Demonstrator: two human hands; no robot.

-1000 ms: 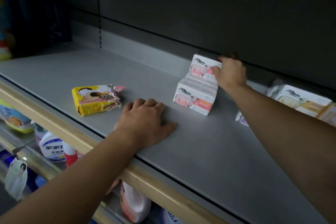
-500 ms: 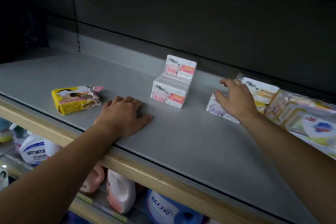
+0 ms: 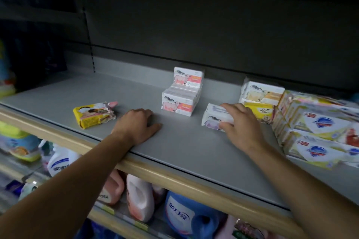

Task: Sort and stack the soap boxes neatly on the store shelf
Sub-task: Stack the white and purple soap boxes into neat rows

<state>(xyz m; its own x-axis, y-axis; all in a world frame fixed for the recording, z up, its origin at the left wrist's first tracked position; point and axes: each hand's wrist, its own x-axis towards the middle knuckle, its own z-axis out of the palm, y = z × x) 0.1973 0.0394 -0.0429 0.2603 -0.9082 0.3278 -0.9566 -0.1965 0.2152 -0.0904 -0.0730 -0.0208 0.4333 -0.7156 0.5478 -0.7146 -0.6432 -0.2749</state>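
Grey shelf (image 3: 194, 153) carries a pink-printed stack of soap boxes (image 3: 179, 103) toward its back edge. Right hand (image 3: 240, 124) curls over a lilac-printed soap box (image 3: 212, 117) lying just right of that stack, thumb at its front face. Left hand (image 3: 138, 125) rests palm down near the front edge, fingers loosely bent, holding nothing, beside a yellow wrapped soap (image 3: 95, 114) on the left
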